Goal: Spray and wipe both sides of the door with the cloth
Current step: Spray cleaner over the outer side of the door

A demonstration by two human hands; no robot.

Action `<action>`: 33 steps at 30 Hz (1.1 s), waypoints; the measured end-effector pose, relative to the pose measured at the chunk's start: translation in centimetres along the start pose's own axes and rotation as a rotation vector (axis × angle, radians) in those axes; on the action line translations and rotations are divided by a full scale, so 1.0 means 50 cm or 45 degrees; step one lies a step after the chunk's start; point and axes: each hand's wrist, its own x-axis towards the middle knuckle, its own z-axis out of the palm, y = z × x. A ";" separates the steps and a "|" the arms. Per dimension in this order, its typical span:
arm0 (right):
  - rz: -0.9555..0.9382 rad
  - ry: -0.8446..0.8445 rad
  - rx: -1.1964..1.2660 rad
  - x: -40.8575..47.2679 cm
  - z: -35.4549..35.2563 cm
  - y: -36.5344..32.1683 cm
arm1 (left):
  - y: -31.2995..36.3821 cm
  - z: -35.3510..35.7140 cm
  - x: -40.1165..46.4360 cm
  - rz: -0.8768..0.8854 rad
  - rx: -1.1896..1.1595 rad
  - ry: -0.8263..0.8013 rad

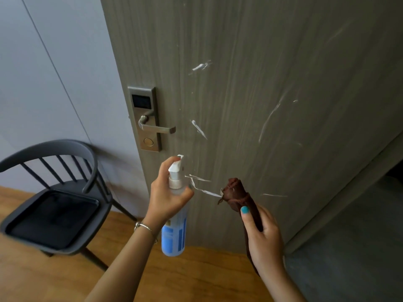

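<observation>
**Still on the spraying bit, first side of the door**

Starting over at 9 o'clock, there's a dark chair (pixel 52 205) with a black tray (pixel 50 219) sitting on its seat, parked on the wooden floor (pixel 196 277) just beside the door's latch edge. Nothing to do with us yet.

Moving in, the lock plate and lever handle (pixel 148 120) sit at about 10 o'clock from centre. Below that, at 6 o'clock, our left hand (pixel 168 197) is wrapped round the neck of the spray bottle (pixel 174 232), one finger up on the white trigger head, nozzle aimed at the door (pixel 272 62). The door face in front of us carries white streaks and splatters from roughly 12 down to 5 o'clock, none of them rubbed in.

Just right of the bottle, our right hand (pixel 263 234) is closed round the brown cloth (pixel 239 197), which is bunched into a roll. Its top end looks close to the door near a streak, but we can't tell if it touches.

So we'd say we're in the spray step on side one. Next up is probably bringing the cloth flat onto the door and sweeping across those streaks, which needs the roll opened out a bit so it actually covers the area. The other side isn't in view at all.
</observation>
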 end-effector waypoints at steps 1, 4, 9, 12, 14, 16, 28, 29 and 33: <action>0.004 0.001 0.003 0.005 0.003 0.009 | -0.007 0.004 -0.001 0.006 0.004 0.010; 0.007 0.032 0.038 0.018 0.011 0.026 | -0.027 0.016 -0.004 0.042 0.024 0.000; -0.015 0.086 0.073 0.045 0.027 0.052 | -0.088 0.042 -0.007 0.095 0.027 -0.011; -0.056 0.087 0.089 0.064 0.041 0.096 | -0.139 0.063 -0.021 0.124 0.037 0.038; -0.070 0.086 0.100 0.072 0.055 0.144 | -0.176 0.079 -0.037 0.130 0.032 0.062; -0.086 0.078 0.113 0.080 0.071 0.197 | -0.215 0.098 -0.054 0.148 0.019 0.104; -0.282 0.015 0.120 0.103 0.146 0.458 | -0.384 0.217 -0.113 0.233 0.091 0.189; -0.297 0.018 0.118 0.102 0.152 0.480 | -0.402 0.226 -0.117 0.217 0.089 0.213; -0.299 0.048 0.099 0.102 0.174 0.574 | -0.467 0.257 -0.135 0.230 0.027 0.215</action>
